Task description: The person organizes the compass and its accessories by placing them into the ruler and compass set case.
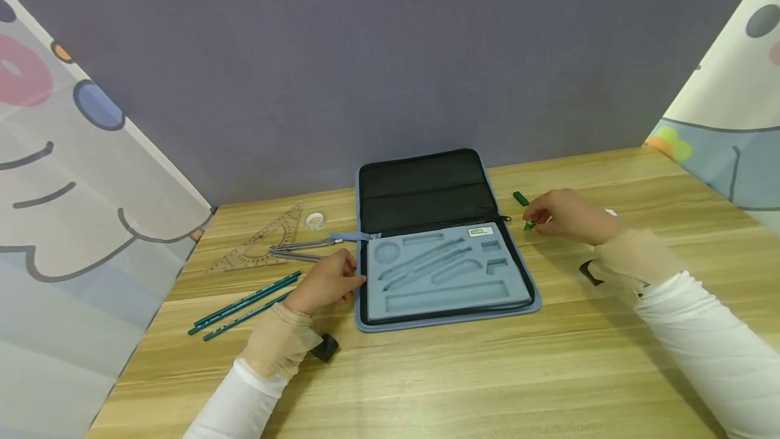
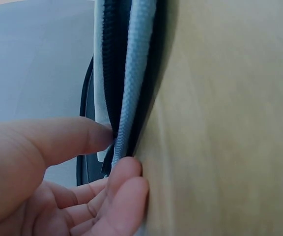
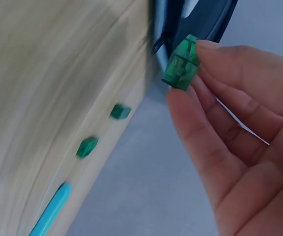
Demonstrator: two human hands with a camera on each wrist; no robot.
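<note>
**A:** Green little plastic piece [image 3: 182, 63], see-through, pinched between thumb and fingertips of the right hand [image 1: 569, 217]. That hand sits just right of the open case [image 1: 441, 249], low over the wooden table [image 1: 463, 371]. No clue what the piece actually is, too small to tell.

**B:** And the left hand [image 1: 326, 283]?

**A:** It's on the case's left edge. The wrist view shows the thumb pressing on the grey-blue zipper edge [image 2: 131, 93] and the fingers curled underneath, so it's gripping that edge.

**B:** What's in the case?

**A:** Bottom half is a grey foam tray [image 1: 445, 269] with cut-out slots, and a small white label near its top right corner. Top half is a black lining, propped up toward the purple wall.

**B:** Other stuff around?

**A:** Another dark green bit [image 1: 520, 198] lies on the table just beyond the right hand. On the left there's a clear set square [image 1: 258, 248], a metal compass [image 1: 301, 249] touching its near edge, a little roll of tape [image 1: 315, 221] behind those, and teal pencils [image 1: 244, 305] lying side by side near the left wrist. Both arms have white sleeves with beige wrist covers and a small black camera strapped on.
</note>
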